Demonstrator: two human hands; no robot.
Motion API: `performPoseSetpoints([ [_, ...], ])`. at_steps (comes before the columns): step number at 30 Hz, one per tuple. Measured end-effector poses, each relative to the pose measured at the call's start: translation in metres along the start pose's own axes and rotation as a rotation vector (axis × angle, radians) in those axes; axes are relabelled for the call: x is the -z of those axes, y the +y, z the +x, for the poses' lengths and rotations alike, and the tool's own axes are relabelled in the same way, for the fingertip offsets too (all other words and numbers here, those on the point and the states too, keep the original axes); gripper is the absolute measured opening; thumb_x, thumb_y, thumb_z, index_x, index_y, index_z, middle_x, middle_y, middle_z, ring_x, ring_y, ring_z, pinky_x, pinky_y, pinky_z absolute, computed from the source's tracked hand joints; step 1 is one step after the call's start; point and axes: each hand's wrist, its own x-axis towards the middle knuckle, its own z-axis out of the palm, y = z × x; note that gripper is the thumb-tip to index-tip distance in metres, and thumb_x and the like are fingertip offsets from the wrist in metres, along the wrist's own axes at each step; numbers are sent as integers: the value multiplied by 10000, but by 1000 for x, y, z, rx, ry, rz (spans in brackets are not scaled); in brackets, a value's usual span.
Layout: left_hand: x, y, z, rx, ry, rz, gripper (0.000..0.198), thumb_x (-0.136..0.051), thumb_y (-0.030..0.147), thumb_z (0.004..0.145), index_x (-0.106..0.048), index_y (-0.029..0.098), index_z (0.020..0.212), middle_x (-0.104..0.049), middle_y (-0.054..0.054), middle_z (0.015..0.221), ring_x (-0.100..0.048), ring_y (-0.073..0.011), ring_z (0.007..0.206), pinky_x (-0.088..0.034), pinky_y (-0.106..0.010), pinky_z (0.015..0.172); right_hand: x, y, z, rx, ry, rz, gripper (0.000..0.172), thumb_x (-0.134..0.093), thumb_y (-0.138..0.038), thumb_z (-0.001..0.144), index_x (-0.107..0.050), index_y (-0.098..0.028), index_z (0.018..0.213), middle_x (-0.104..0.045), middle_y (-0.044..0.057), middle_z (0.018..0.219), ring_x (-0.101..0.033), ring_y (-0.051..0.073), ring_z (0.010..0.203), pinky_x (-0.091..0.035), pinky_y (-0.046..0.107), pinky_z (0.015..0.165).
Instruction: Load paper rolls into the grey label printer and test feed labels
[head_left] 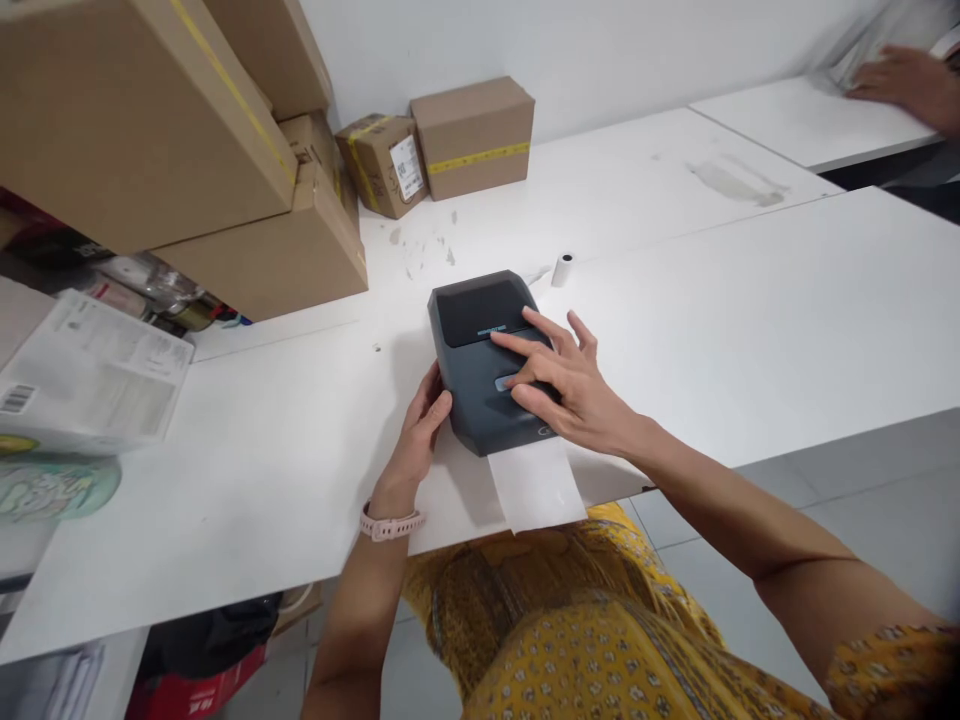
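A dark blue-grey label printer [480, 390] with a glossy black lid panel sits near the front edge of the white table. My left hand [426, 425] grips its left side, thumb on the near edge, the other fingers partly hidden against the casing. Over the printer's top, my right hand [566, 385] has its fingers spread. One fingertip is at the pale oval button [504, 383], and another touches the casing by the lid. From the printer's front, blank white label paper [538, 485] hangs past the table edge.
A small white paper roll [562, 270] stands behind the printer. Cardboard boxes [255, 240] are stacked at the left, and two smaller taped boxes [476, 140] stand by the wall. A white carton [97, 370] is at far left. Another person's hand [900, 85] shows at top right.
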Motion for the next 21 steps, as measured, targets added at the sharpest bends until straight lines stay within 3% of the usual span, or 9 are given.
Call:
performPoseSetpoints([
  [3,3,1,-1,-31,-84,33,777,-743,594,905,-495,298,1580,-402,-56,1737,-305,-353,1636,-265,-525,1351,-5,3,-13,-92,88,141,315,-446,-478,1099,-708,-312,1150,-563,19,1621,-336,319,1622,-164,660,1327],
  [6,7,2,-1,-86,-193,70,819,-737,586,917,-435,310,1626,-352,-48,1762,-263,-345,1653,-255,-492,1358,-14,8,-34,-257,216,328,419,-452,-558,1080,-609,-363,1417,-424,30,1717,-331,298,1626,-320,597,1307],
  [10,11,1,0,-117,-274,90,934,-778,621,869,-386,304,1654,-312,-63,1777,-232,-351,1662,-255,-480,1360,-29,16,-54,-440,199,518,603,-385,-665,1065,-386,-439,1624,-356,0,1754,-332,275,1630,-315,563,1335],
  [14,11,-1,1,-118,-264,98,922,-762,657,865,-414,294,1639,-297,-75,1782,-221,-354,1666,-255,-483,1358,-40,20,-59,-432,186,549,672,-315,-702,1063,-279,-432,1678,-287,-22,1783,-288,271,1650,-303,556,1344],
  [21,6,0,-1,-114,-233,82,936,-773,720,812,-488,282,1589,-313,-84,1776,-277,-371,1645,-312,-474,1332,-46,20,-58,-402,215,495,689,-277,-683,1077,-242,-384,1697,-289,15,1784,-312,255,1642,-330,540,1332],
])
